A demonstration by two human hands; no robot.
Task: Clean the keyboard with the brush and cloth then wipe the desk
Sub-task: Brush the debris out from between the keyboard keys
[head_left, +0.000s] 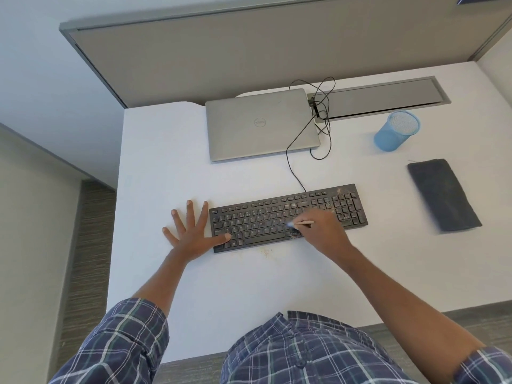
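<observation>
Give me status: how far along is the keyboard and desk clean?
Early. Done: nothing fully; some crumbs lie on the white desk in front of the black keyboard. In hand: right hand grips the thin wooden-handled brush over the middle keys, left hand lies flat at the keyboard's left end. Left: debris on the number pad, the cloth pass (folded dark grey cloth lies untouched at right), desk wipe.

Blue plaid shirt (304,353), rolled sleeves (133,328)

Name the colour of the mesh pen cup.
Light blue; the pen cup shows in the head view.
</observation>
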